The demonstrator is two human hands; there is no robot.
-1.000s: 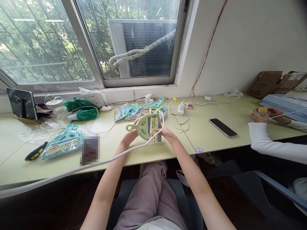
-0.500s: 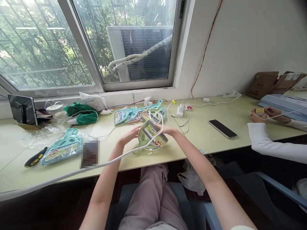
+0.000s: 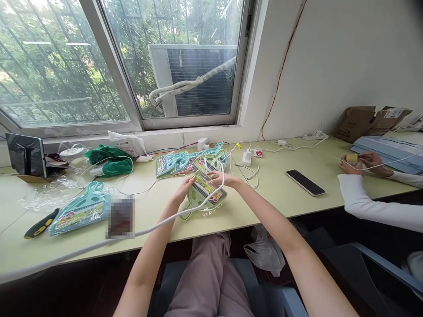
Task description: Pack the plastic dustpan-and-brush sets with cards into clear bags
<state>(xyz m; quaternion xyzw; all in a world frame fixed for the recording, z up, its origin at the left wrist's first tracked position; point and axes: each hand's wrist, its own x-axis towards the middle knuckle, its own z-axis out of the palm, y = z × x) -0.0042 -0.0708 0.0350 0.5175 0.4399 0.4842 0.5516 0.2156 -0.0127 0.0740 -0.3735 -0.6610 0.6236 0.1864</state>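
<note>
A light green dustpan-and-brush set (image 3: 202,188) in clear wrap, with a printed card, is tilted near the table's front edge, its handle end toward the lower left. Closed on its upper left edge is my left hand (image 3: 183,190). My right hand (image 3: 222,178) grips the upper right edge, its fingers partly hidden behind a white cable (image 3: 168,216) that crosses in front. Behind the held set lies a pile of similar wrapped sets (image 3: 175,162), blue and green. Another blue dustpan set (image 3: 82,210) rests on the table to the left.
A yellow-black handled tool (image 3: 41,223) and a blurred-out item (image 3: 120,218) lie at left. Further back are a tablet (image 3: 24,154) and green cloth (image 3: 115,165). A phone (image 3: 305,182) and chargers (image 3: 246,157) are rightward; a co-worker's hands (image 3: 352,166) hold a yellow roll.
The green set has turned, its handle end now showing at lower left. My left hand has moved onto its upper left edge. The view has shifted slightly.
</note>
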